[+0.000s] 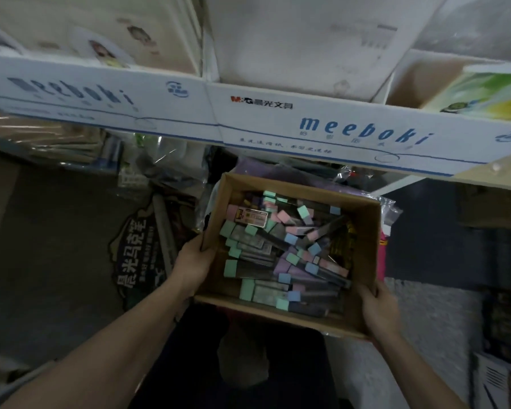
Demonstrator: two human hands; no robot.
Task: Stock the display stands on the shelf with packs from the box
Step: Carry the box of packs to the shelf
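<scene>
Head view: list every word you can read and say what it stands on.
"meeboki": right carton, blue letters.
"M&G 晨光文具": right carton too.
"meeboki": left carton, blurred.
"晨光马克笔": black sign, lower left.
Small print under the logos and the label on a pack in the box: too small to read.

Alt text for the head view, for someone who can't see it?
The left hand and right hand grip opposite sides of an open cardboard box full of loose pastel-capped packs. Above it runs a white panel printed meeboki.
</scene>
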